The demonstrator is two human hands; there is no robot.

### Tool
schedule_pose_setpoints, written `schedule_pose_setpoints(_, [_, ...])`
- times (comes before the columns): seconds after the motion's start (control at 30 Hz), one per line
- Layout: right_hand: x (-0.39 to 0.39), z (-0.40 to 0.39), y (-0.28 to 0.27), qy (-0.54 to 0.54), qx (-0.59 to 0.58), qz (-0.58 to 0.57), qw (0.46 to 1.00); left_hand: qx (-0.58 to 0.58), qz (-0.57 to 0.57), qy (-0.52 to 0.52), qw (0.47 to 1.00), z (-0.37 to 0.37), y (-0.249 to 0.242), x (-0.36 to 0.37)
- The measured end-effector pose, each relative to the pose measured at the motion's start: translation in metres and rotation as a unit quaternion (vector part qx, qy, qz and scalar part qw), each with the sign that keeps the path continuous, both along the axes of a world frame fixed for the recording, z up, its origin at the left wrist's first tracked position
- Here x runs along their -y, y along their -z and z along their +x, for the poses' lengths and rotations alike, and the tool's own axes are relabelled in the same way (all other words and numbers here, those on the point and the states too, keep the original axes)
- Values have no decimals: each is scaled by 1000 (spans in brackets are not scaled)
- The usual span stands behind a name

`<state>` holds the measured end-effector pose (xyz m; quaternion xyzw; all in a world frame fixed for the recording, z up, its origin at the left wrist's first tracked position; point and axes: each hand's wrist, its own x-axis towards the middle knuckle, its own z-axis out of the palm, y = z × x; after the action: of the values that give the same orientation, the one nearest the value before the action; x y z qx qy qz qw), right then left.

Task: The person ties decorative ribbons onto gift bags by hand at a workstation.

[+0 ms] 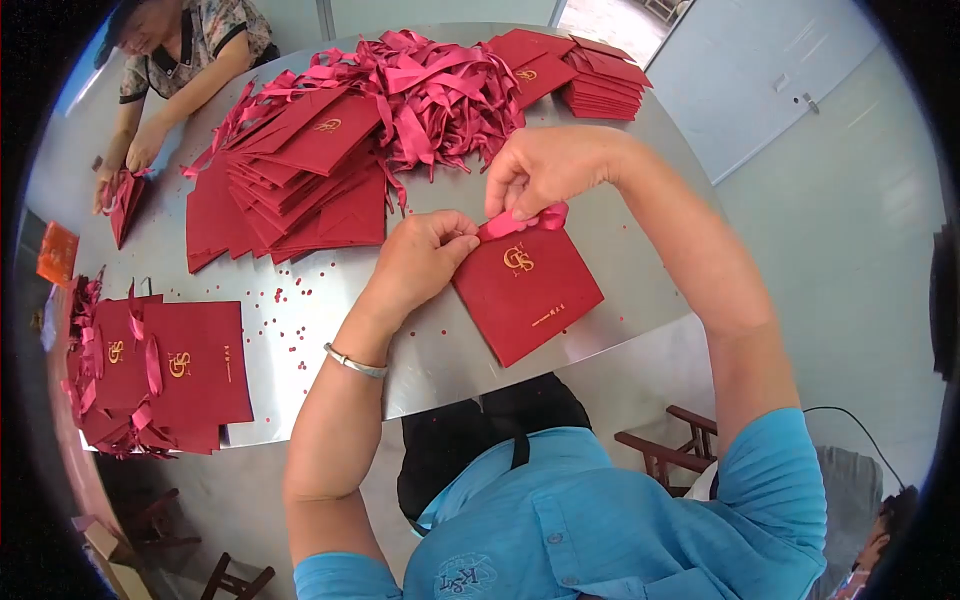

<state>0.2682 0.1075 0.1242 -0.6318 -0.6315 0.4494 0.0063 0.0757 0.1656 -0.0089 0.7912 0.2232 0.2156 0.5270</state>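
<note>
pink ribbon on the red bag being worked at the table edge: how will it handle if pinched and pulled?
The pink satin ribbon probably handles floppy: it curls loosely between the left hand and right hand. Its sheen suggests it is slippery. The flat dark red paper bag looks light and may slide on the smooth metal table.

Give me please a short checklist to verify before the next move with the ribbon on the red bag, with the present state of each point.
1. Left hand pinches the ribbon at the bag's top edge: ok.
2. Right hand pinches the ribbon from above: ok.
3. Red bag lies flat on the metal table, logo up: ok.
4. Bag fully on the table: not ok, its lower corner reaches the table edge.
5. Ribbon passed through the bag's hole: cannot tell, fingers hide it.
6. Loose ribbon pile within sight: ok.
</note>
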Motion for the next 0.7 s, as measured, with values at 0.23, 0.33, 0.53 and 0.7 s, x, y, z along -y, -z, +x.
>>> schedule_pose_setpoints(0.23, [0,3,0,-16,-143,6,990,-20,-8,-6,1000,0,1,0])
schedule_pose_setpoints(0.33, [-1,-3,1,-25,-149,23,988,-12,-12,23,1000,0,2,0])
schedule_pose_setpoints(0.53, [-7,-9,17,-58,-189,45,979,-27,-49,21,998,-3,-10,3])
schedule_pose_setpoints(0.7, [-9,-13,17,-68,-165,86,980,-79,-76,9,994,-3,-13,4])
